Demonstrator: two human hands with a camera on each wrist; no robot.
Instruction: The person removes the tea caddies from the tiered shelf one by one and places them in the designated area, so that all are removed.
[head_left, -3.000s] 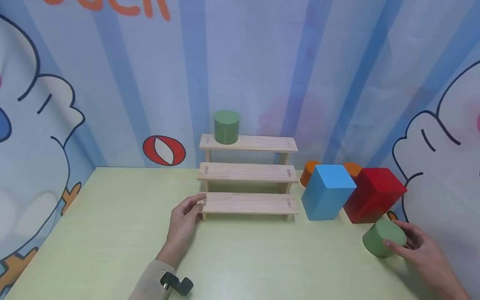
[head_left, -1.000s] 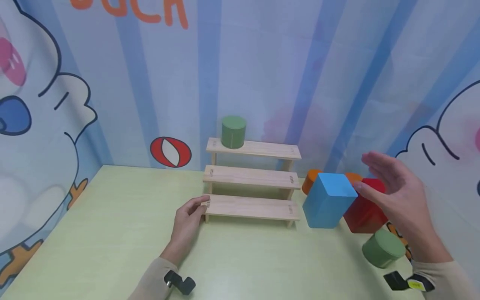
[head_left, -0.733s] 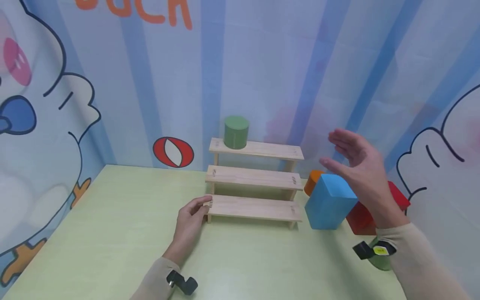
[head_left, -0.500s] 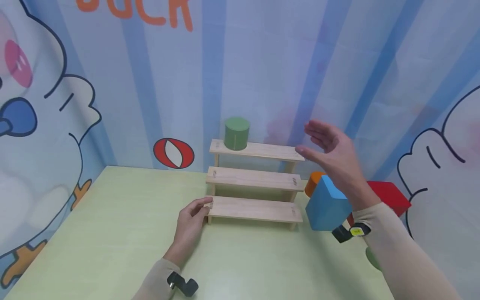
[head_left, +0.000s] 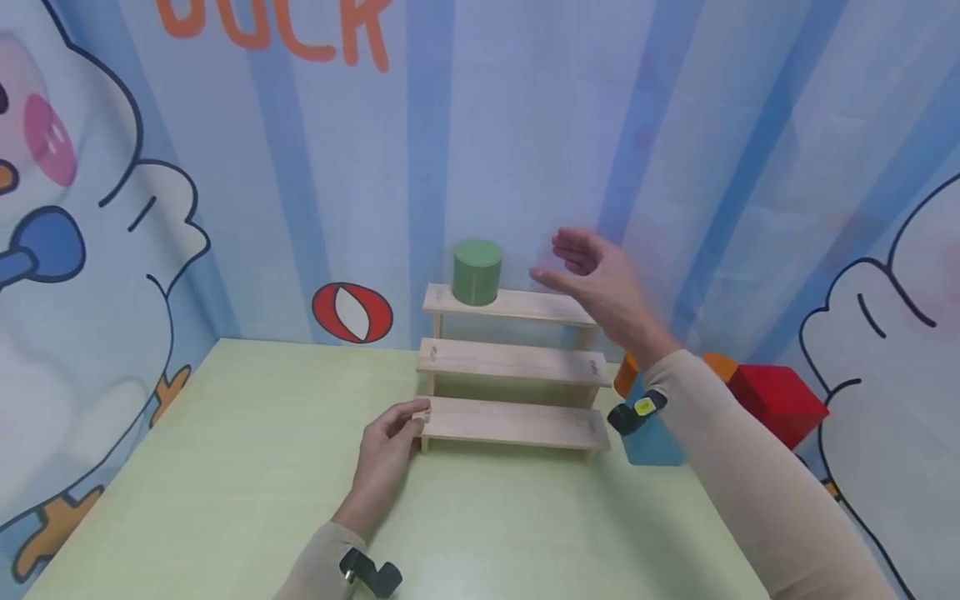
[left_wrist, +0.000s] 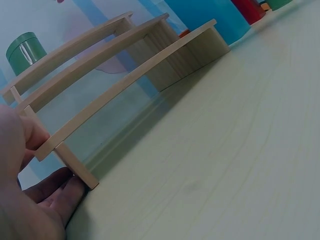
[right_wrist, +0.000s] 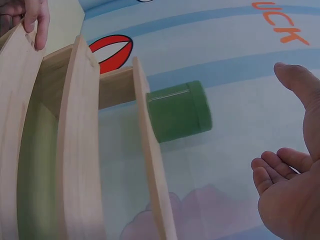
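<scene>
A three-step wooden shelf (head_left: 517, 421) stands on the table against the backdrop. My left hand (head_left: 384, 454) grips the left end of its lowest step, with fingers above and below the board in the left wrist view. On the top step, toward the left, sits a green cylinder (head_left: 477, 273), upright. My right hand (head_left: 611, 287) hovers over the right part of that step, its fingers spread from the thumb and holding nothing. In the right wrist view, a gap separates the green cylinder (right_wrist: 180, 111) from this hand.
Right of the shelf stand a blue block (head_left: 652, 442), partly behind the right sleeve, a red block (head_left: 780, 404) and two orange cylinders (head_left: 720, 365). The left wrist view shows part of another green object (left_wrist: 278, 4). A printed backdrop (head_left: 517, 108) rises behind the table.
My right hand has let go of the green cylinder at the right of the table, risen, and swung left to the top step. My left hand keeps its grip on the shelf.
</scene>
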